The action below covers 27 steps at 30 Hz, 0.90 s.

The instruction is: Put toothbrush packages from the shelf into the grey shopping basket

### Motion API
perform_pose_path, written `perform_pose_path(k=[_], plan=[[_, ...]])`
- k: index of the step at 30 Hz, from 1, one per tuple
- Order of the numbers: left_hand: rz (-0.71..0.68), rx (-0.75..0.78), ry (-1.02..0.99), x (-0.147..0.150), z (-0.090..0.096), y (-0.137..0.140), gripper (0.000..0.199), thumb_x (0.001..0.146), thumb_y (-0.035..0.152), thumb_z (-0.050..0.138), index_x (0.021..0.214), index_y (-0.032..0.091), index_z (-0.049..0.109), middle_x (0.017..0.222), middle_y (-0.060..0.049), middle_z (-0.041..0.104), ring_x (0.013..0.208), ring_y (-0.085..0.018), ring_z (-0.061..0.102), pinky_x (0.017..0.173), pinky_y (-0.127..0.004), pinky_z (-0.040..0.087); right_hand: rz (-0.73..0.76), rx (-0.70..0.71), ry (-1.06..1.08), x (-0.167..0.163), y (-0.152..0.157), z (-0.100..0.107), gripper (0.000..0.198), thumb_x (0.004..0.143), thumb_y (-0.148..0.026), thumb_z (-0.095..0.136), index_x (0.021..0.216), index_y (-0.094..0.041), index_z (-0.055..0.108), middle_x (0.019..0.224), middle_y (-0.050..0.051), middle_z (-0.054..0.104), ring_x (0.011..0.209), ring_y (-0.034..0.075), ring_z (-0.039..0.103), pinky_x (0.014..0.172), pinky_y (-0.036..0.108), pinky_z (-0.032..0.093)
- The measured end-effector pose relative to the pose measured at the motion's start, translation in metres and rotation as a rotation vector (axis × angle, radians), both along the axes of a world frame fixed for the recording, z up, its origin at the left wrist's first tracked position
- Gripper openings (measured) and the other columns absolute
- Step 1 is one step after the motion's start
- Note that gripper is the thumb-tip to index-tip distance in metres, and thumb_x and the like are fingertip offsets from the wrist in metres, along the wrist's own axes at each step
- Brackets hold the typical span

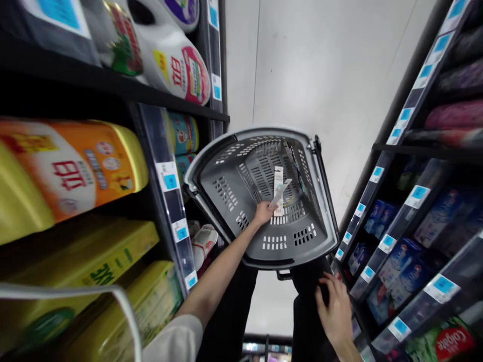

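Shelves of large yellow and orange plastic detergent jugs (71,171) stand to the left of the grey perforated plastic shopping basket (226,193), lying on their sides with their labels facing the aisle so they can be read. The left hand (263,213) reaches down inside the basket over its near rim, fingers pinched around the lower end of a slim white carded packet (281,193), which tilts up from the grip just above the basket floor. Touching or just under it, a second flat white packet (278,182) lies lengthwise on the floor, where the slotted bottom keeps it flat. Below the basket's near edge and to its right, the right hand (334,309) hangs low with fingers loosely spread, gripping nothing, resting against dark clothing. Right of the basket, angled racks carry blue toothpaste boxes (396,281) behind blue price tags.
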<state>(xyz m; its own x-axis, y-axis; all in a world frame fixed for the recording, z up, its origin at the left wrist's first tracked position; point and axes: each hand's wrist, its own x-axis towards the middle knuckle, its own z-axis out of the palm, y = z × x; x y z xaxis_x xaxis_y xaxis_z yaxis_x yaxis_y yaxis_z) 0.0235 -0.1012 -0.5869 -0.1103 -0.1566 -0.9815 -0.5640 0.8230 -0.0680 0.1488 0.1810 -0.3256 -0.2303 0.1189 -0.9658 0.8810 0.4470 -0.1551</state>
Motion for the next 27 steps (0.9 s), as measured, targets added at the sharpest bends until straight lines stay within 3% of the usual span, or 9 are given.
perform_pose_path(k=[4,7,8,10,12,15,21,24,27], plan=[[0.128,0.169,-0.099,-0.014,0.049,0.026,0.013,0.073,0.014,0.070,0.083,0.012,0.077,0.082,-0.007,0.077,0.081,-0.025,0.073,0.078,-0.031,0.055,-0.356,-0.045,0.032,-0.041,-0.059,-0.062,0.054,0.091,-0.054,0.061,0.130,-0.018,0.057,0.134,0.017,0.062,0.128,0.033,0.056,0.111,0.053,0.043],[0.212,0.269,-0.089,-0.017,0.077,0.038,0.018,0.073,0.013,0.067,0.090,0.013,0.076,0.091,-0.007,0.078,0.086,-0.023,0.074,0.082,-0.029,0.056,-0.736,-0.171,-0.123,-0.081,-0.114,-0.119,0.069,0.082,-0.061,0.068,0.132,-0.016,0.051,0.126,0.017,0.068,0.111,0.031,0.068,0.095,0.044,0.056],[0.231,0.268,-0.061,-0.019,0.084,0.038,0.022,0.075,0.014,0.065,0.095,0.013,0.074,0.095,-0.008,0.078,0.090,-0.023,0.073,0.085,-0.031,0.057,-0.815,-0.113,-0.163,-0.095,-0.129,-0.135,0.066,0.079,-0.062,0.069,0.125,-0.016,0.054,0.118,0.016,0.071,0.104,0.029,0.070,0.090,0.041,0.057],[0.256,0.234,0.012,-0.025,0.094,0.033,0.029,0.079,0.017,0.061,0.105,0.012,0.070,0.105,-0.012,0.076,0.099,-0.024,0.072,0.092,-0.035,0.056,-0.789,-0.123,-0.153,-0.120,-0.150,-0.155,0.058,0.078,-0.059,0.073,0.115,-0.018,0.058,0.109,0.013,0.073,0.099,0.028,0.071,0.089,0.039,0.056],[0.273,0.205,0.078,-0.035,0.102,0.025,0.031,0.082,0.020,0.057,0.112,0.012,0.065,0.113,-0.014,0.074,0.107,-0.025,0.069,0.099,-0.038,0.053,-0.636,-0.137,-0.113,-0.141,-0.156,-0.161,0.053,0.077,-0.058,0.075,0.110,-0.018,0.061,0.105,0.012,0.073,0.101,0.029,0.069,0.092,0.042,0.054],[0.288,0.196,0.153,-0.052,0.115,0.019,0.030,0.085,0.024,0.054,0.114,0.017,0.061,0.120,-0.012,0.070,0.115,-0.024,0.066,0.105,-0.041,0.049,-0.476,-0.182,0.014,-0.161,-0.148,-0.152,0.049,0.082,-0.056,0.071,0.111,-0.018,0.062,0.108,0.013,0.070,0.105,0.031,0.066,0.096,0.045,0.051],[0.237,0.133,0.278,-0.074,0.139,0.041,0.022,0.092,0.032,0.053,0.111,0.022,0.056,0.113,-0.011,0.069,0.108,-0.025,0.067,0.098,-0.040,0.051,-0.625,-0.271,0.207,-0.160,-0.125,-0.134,0.036,0.095,-0.047,0.056,0.118,-0.019,0.062,0.113,0.011,0.069,0.106,0.025,0.065,0.096,0.039,0.051],[0.275,0.124,0.268,-0.078,0.143,0.054,0.018,0.095,0.035,0.051,0.107,0.022,0.055,0.106,-0.009,0.069,0.102,-0.024,0.068,0.094,-0.038,0.052,-0.702,-0.208,0.172,-0.156,-0.119,-0.136,0.032,0.089,-0.045,0.061,0.106,-0.019,0.059,0.101,0.009,0.071,0.092,0.024,0.067,0.084,0.037,0.054],[0.294,0.111,0.253,-0.081,0.145,0.061,0.020,0.097,0.040,0.047,0.103,0.021,0.052,0.100,-0.009,0.068,0.096,-0.024,0.068,0.091,-0.037,0.052,-0.662,-0.126,0.152,-0.162,-0.117,-0.133,0.029,0.082,-0.043,0.065,0.096,-0.021,0.053,0.089,0.004,0.068,0.078,0.021,0.064,0.073,0.033,0.053]])
